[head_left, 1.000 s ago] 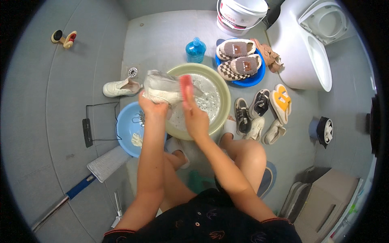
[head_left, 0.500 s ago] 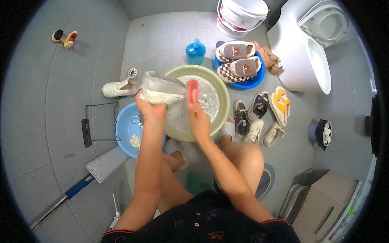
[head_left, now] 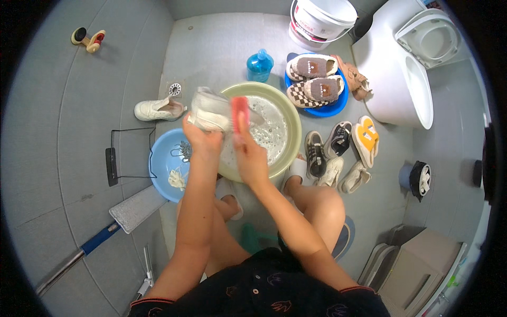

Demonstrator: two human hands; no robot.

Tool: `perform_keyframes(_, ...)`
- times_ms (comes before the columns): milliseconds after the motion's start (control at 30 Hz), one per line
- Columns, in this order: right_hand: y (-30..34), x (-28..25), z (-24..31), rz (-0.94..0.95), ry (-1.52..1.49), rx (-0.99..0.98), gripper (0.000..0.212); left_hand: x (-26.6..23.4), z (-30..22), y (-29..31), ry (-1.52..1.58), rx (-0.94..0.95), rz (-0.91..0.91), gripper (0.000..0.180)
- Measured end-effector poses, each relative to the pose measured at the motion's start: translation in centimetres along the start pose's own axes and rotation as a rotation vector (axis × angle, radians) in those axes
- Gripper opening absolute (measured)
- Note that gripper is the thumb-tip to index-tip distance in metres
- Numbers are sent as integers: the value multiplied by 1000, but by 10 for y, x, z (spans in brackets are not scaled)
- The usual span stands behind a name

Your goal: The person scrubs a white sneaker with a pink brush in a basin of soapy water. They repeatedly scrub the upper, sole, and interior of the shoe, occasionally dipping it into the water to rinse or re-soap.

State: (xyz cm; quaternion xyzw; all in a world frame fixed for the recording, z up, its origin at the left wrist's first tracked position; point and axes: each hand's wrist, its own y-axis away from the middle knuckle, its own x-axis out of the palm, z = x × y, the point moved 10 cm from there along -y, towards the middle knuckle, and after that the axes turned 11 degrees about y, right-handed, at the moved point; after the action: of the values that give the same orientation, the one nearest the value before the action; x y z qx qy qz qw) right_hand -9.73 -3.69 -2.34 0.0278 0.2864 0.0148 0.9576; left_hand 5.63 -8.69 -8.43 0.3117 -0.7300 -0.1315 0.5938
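Note:
A white shoe [head_left: 211, 112], sole turned up toward me and partly smeared by motion, is gripped at its left end by my left hand [head_left: 203, 138]. My right hand [head_left: 250, 158] is closed round the handle of a pink scrubbing brush [head_left: 240, 113], whose bristles face the shoe's side and seem to touch it. Beneath both lies a pale green basin [head_left: 293, 138] of sudsy water. To the left, a matching white shoe [head_left: 158, 110] rests on the floor. A light blue basin [head_left: 163, 161] holds white laces [head_left: 177, 179] and some metal clips [head_left: 185, 151].
A blue pump bottle [head_left: 260, 66] stands behind the green basin. Checkered shoes [head_left: 317, 90] sit in a blue tub [head_left: 343, 100]; several shoes and yellow slippers [head_left: 365, 138] lie at right. A white bucket [head_left: 319, 24], toilet [head_left: 391, 79] and flat mop [head_left: 138, 208] surround the area.
My right hand has moved the brush left along the shoe. The shoe and my left hand have shifted slightly right, and the whole view has shifted a little.

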Motion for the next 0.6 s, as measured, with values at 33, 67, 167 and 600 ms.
perform_keyframes(33,-1,8,21,146,34,35,62,-1,-2,-3,11,-5,29,52)
perform_keyframes(67,1,9,45,179,63,-94,62,-2,-4,-4,-15,-2,43,52)
perform_keyframes(167,-3,1,28,102,224,-61,61,12,0,2,35,-26,108,52)
perform_keyframes(600,3,11,47,128,233,-65,59,-12,-4,-17,-91,-32,76,44)
